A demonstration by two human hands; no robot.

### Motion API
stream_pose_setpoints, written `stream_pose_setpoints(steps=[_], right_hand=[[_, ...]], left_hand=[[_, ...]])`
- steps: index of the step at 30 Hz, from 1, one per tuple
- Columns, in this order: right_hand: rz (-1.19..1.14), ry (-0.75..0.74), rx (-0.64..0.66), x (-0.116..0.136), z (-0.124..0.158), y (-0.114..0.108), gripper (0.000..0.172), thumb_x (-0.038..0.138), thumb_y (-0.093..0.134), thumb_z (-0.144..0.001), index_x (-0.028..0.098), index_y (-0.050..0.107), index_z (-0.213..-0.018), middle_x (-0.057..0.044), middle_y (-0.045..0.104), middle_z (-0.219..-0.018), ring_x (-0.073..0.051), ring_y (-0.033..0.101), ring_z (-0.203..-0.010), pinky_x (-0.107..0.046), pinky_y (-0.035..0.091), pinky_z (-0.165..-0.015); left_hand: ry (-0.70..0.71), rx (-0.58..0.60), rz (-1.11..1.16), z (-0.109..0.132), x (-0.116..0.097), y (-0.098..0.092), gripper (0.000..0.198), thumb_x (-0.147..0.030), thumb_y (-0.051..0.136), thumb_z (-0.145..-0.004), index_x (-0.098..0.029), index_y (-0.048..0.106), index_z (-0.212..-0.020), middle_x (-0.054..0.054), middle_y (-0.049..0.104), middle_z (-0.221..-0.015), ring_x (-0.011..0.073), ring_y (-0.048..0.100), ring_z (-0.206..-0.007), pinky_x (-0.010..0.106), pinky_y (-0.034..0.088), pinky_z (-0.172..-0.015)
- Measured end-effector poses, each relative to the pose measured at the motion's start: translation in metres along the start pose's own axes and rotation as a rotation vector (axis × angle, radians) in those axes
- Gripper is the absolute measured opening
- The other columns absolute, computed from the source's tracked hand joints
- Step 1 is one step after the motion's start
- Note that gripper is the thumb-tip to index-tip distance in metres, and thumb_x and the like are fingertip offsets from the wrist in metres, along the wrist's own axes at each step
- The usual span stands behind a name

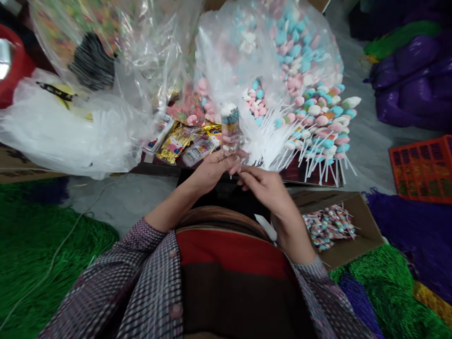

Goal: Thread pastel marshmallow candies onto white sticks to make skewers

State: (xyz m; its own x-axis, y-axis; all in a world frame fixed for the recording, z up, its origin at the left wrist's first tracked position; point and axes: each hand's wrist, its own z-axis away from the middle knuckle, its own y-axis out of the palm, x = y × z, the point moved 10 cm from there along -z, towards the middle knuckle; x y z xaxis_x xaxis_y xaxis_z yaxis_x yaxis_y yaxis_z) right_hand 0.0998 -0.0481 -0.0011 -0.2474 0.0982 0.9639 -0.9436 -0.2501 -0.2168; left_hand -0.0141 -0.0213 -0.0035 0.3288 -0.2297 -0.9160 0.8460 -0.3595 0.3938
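My left hand (212, 170) is closed around the lower end of a clear wrapped candy stick (230, 127), which it holds upright in front of me. My right hand (265, 187) sits just to its right, its fingers curled and pinched near the bottom of the stick; what they hold is hidden. Right behind the stick lies a big clear bag of pink, blue and white marshmallow lollipops (310, 113) with white sticks pointing toward me.
A cardboard box (356, 245) with wrapped lollipops sits at my right. Small gold and clear packets (183, 143) lie on the table. Plastic bags (70, 127) pile up at left. An orange crate (422, 169), purple bags and green and purple tinsel surround me.
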Motion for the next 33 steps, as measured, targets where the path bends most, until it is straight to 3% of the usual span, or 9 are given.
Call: stream_pose_setpoints(steps=[2, 4, 7, 9, 17, 19, 24, 30, 33], right_hand=[[-0.004, -0.058, -0.196, 0.015, 0.001, -0.042, 0.037, 0.057, 0.075, -0.087, 0.024, 0.077, -0.104, -0.003, 0.079, -0.082, -0.015, 0.071, -0.065, -0.03, 0.058, -0.067], [-0.167, -0.108, -0.164, 0.028, -0.003, -0.05, 0.054, 0.063, 0.082, -0.077, 0.027, 0.074, -0.116, -0.005, 0.081, -0.097, -0.019, 0.075, -0.081, -0.036, 0.061, -0.077], [-0.403, -0.098, 0.103, 0.041, -0.011, -0.015, 0.083, 0.08, 0.085, -0.055, 0.028, 0.07, -0.117, -0.005, 0.077, -0.09, -0.025, 0.075, -0.088, -0.042, 0.062, -0.077], [-0.487, -0.075, 0.194, 0.045, -0.012, 0.008, 0.073, 0.079, 0.083, -0.059, 0.028, 0.069, -0.11, -0.002, 0.07, -0.075, -0.026, 0.075, -0.084, -0.043, 0.062, -0.075], [-0.193, -0.231, -0.337, 0.033, -0.026, -0.002, 0.035, 0.058, 0.076, -0.085, 0.029, 0.063, -0.1, -0.001, 0.069, -0.089, -0.019, 0.071, -0.089, -0.037, 0.061, -0.085], [-0.179, -0.228, -0.304, 0.032, -0.033, 0.001, 0.038, 0.058, 0.079, -0.082, 0.029, 0.066, -0.101, -0.001, 0.071, -0.091, -0.018, 0.07, -0.088, -0.036, 0.061, -0.084], [-0.221, -0.119, 0.011, 0.032, -0.056, 0.027, 0.047, 0.058, 0.088, -0.07, 0.026, 0.071, -0.099, 0.002, 0.068, -0.079, -0.016, 0.066, -0.073, -0.027, 0.055, -0.058], [-0.103, -0.117, 0.05, 0.023, -0.1, 0.044, 0.034, 0.052, 0.08, -0.082, 0.021, 0.072, -0.093, 0.003, 0.065, -0.072, -0.013, 0.06, -0.061, -0.026, 0.051, -0.057], [0.296, -0.215, -0.01, 0.03, -0.125, 0.046, 0.018, 0.036, 0.072, -0.091, 0.018, 0.075, -0.096, -0.002, 0.071, -0.082, -0.02, 0.068, -0.084, -0.033, 0.055, -0.078]], left_hand=[[-0.059, 0.107, 0.077, 0.008, 0.001, 0.015, 0.047, -0.066, 0.08, -0.078, -0.022, 0.065, -0.082, -0.007, 0.044, -0.057, 0.012, 0.053, -0.059, 0.036, 0.059, -0.077], [-0.222, 0.322, 0.242, 0.023, 0.01, 0.048, 0.045, -0.063, 0.083, -0.076, -0.022, 0.067, -0.083, -0.009, 0.04, -0.054, 0.011, 0.052, -0.054, 0.04, 0.061, -0.085], [-0.442, 0.574, 0.426, 0.048, 0.022, 0.091, 0.05, -0.066, 0.085, -0.072, -0.022, 0.064, -0.083, -0.01, 0.037, -0.052, 0.01, 0.046, -0.047, 0.041, 0.062, -0.076], [-0.436, 0.586, 0.427, 0.05, 0.023, 0.096, 0.057, -0.071, 0.085, -0.069, -0.022, 0.057, -0.077, -0.01, 0.037, -0.051, 0.0092, 0.043, -0.046, 0.039, 0.061, -0.071], [0.137, -0.138, -0.732, 0.014, -0.005, -0.013, 0.056, -0.073, 0.045, -0.097, -0.019, 0.062, -0.099, 0.007, 0.067, -0.085, 0.0192, 0.064, -0.076, 0.034, 0.053, -0.072], [0.118, -0.168, -0.691, 0.015, -0.002, -0.021, 0.058, -0.075, 0.043, -0.096, -0.02, 0.059, -0.09, 0.005, 0.063, -0.077, 0.0171, 0.061, -0.068, 0.031, 0.051, -0.066], [-0.132, 0.159, -0.048, 0.022, 0.022, -0.004, 0.06, -0.082, 0.054, -0.087, -0.023, 0.05, -0.08, -0.012, 0.033, -0.05, 0.0077, 0.036, -0.039, 0.027, 0.048, -0.051], [0.155, -0.338, -0.459, 0.032, -0.011, -0.09, 0.055, -0.078, 0.058, -0.089, -0.023, 0.056, -0.08, -0.006, 0.048, -0.058, 0.0076, 0.042, -0.048, 0.024, 0.035, -0.047], [0.173, -0.437, -0.283, 0.038, -0.011, -0.119, 0.049, -0.072, 0.062, -0.091, -0.024, 0.058, -0.083, -0.01, 0.039, -0.051, 0.0067, 0.035, -0.041, 0.024, 0.04, -0.047]])
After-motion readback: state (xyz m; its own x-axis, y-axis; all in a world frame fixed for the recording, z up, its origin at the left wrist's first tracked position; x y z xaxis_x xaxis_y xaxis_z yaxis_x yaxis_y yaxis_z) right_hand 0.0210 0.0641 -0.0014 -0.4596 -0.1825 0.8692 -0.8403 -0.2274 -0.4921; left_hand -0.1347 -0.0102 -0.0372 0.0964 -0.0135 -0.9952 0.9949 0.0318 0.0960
